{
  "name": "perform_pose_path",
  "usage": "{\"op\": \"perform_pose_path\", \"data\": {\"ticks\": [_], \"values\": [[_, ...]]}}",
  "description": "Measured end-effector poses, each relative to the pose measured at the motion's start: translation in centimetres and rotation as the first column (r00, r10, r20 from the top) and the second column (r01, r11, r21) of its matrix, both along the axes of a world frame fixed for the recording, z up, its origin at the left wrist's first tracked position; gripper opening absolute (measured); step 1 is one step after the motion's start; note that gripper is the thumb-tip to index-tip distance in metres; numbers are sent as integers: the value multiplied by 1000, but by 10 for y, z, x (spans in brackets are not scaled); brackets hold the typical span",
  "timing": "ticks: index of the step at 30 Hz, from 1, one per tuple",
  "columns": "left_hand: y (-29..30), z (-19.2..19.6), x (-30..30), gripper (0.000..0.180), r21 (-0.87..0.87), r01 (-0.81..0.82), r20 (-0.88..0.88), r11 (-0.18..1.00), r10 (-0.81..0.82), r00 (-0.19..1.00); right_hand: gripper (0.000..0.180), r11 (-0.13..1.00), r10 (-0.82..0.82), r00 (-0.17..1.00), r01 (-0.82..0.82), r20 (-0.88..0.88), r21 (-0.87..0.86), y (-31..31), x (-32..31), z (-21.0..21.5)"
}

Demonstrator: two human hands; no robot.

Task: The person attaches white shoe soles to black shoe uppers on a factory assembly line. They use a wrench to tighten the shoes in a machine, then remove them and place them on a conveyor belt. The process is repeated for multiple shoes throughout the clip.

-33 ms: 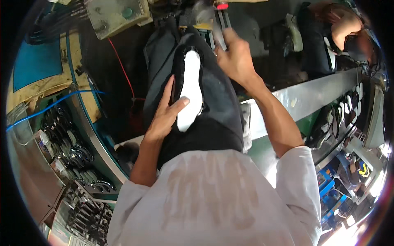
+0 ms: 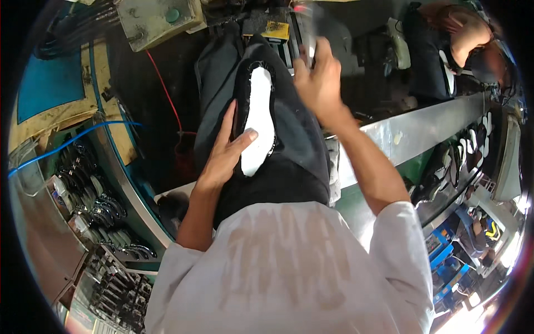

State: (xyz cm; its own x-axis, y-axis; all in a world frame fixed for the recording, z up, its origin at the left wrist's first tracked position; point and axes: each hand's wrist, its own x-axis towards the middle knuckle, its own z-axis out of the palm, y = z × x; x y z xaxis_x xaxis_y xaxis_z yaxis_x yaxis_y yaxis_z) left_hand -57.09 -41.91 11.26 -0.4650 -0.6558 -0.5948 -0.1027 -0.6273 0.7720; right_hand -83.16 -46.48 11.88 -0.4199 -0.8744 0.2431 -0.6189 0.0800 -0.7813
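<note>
The black shoe [image 2: 271,136] lies on the lap [image 2: 300,131], its white sole [image 2: 260,114] up, its long axis running about from twelve to six o'clock. The left hand [image 2: 221,158] is nearer, clamped on it, thumb on the sole. From the right hand [image 2: 321,83], closed around a blurred tool [image 2: 309,44], the shoe lies apart, toward eight o'clock.

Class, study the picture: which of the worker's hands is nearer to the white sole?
Left. The left hand has its thumb on the white sole; the right hand is apart, to its upper right, holding a blurred tool.
</note>
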Motion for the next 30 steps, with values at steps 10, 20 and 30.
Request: {"op": "perform_pose_path", "data": {"ticks": [10, 20, 30], "values": [[7, -2, -6, 91, -26, -41, -32, 999, 40, 999, 22, 811, 520, 800, -353, -299, 466, 66, 8, 3], [5, -5, -2, 103, -21, -32, -73, 999, 31, 997, 29, 661, 586, 773, -281, -244, 696, 98, 14, -3], [2, -14, 3, 105, -125, 25, -22, 992, -28, 999, 30, 653, 530, 824, -246, -199, 716, 92, 8, -18]]}}
